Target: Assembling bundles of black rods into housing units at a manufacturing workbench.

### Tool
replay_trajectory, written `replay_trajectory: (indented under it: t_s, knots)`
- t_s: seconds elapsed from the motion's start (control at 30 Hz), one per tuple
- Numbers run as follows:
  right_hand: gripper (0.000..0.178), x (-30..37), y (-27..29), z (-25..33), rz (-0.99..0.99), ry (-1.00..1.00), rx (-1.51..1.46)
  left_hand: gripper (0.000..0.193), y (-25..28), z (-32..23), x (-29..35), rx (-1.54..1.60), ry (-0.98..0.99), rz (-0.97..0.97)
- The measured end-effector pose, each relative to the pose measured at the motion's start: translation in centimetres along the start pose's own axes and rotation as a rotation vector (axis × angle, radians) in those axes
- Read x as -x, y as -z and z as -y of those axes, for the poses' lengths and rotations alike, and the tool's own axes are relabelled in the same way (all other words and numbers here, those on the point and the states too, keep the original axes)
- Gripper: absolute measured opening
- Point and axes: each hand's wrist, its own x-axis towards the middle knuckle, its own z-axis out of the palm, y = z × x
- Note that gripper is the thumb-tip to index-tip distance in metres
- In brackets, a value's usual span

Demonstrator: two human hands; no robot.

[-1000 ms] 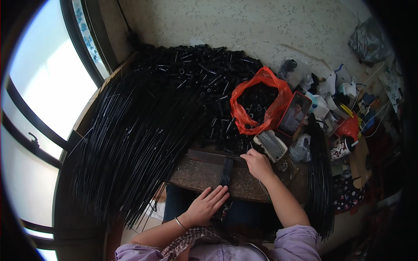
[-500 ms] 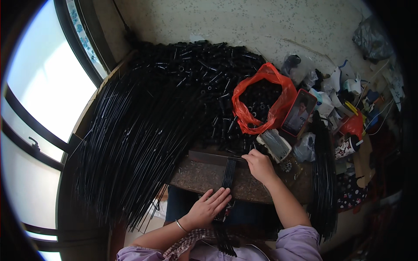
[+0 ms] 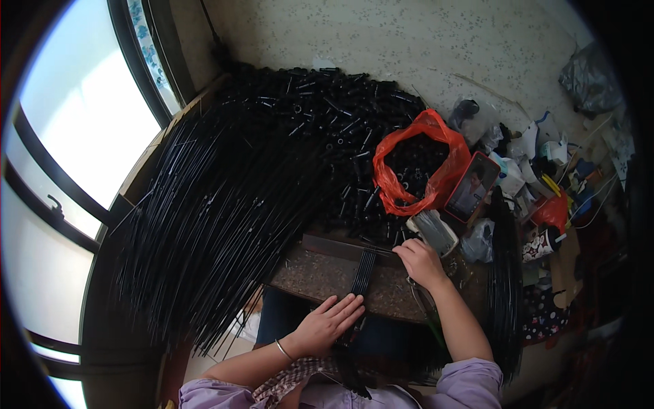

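Observation:
A row of thin black rods (image 3: pixel 365 270) lies side by side on the worn brown board (image 3: pixel 320 273), with their far ends at a dark raised strip (image 3: pixel 334 247). My left hand (image 3: pixel 332 320) rests flat over the near part of the row, fingers stretched out and close together. At the far end, my right hand (image 3: pixel 421 261) is closed in a pinch on a thin dark stick (image 3: pixel 385 249) that reaches left toward the rod ends. Beside my right wrist lies a hand tool with a green handle (image 3: pixel 434 327), partly hidden by my forearm.
A large sheaf of black rods (image 3: pixel 204 232) spreads on the left. Behind it is a heap of black tubular pieces (image 3: pixel 320 109). An orange-red plastic bag (image 3: pixel 385 163), a phone (image 3: pixel 472 187), a clear bag (image 3: pixel 479 240) and a patterned cup (image 3: pixel 540 247) stand to the right.
My right hand has shifted right and slightly nearer, away from the rod ends. The green-handled tool now shows beside my forearm. My left hand stays flat on the rods; the view has shifted slightly.

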Motion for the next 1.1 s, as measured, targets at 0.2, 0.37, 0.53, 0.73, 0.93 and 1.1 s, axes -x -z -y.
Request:
replay_trajectory:
  t_s: [0.2,0.37,0.53,0.73,0.93,1.1]
  knots:
    - [0.021,-2.8,-1.8,2.2,0.144,-0.266,-0.072,0.084,0.9,-0.4,-0.1,0.132,-0.002,-0.037]
    - [0.066,-1.9,4.4,8.7,0.416,-0.059,-0.98,0.086,-0.1,0.2,0.6,0.1,-0.02,-0.155]
    - [0.042,3.0,6.5,17.7,0.301,-0.075,-1.438,0.077,-0.1,0.3,0.5,0.13,-0.126,-0.231]
    - [0.032,5.2,10.6,22.0,-0.259,-0.046,-1.236,0.083,1.7,-1.9,0.3,-0.03,-0.085,-0.226]
    - [0.022,7.7,19.5,24.2,-0.737,0.356,-1.274,0.053,7.4,-5.3,-0.5,0.168,-0.175,-0.324]
    - [0.036,7.0,18.9,23.0,-0.71,0.331,-1.148,0.024,7.7,-5.0,-0.2,0.703,-0.29,-0.368]
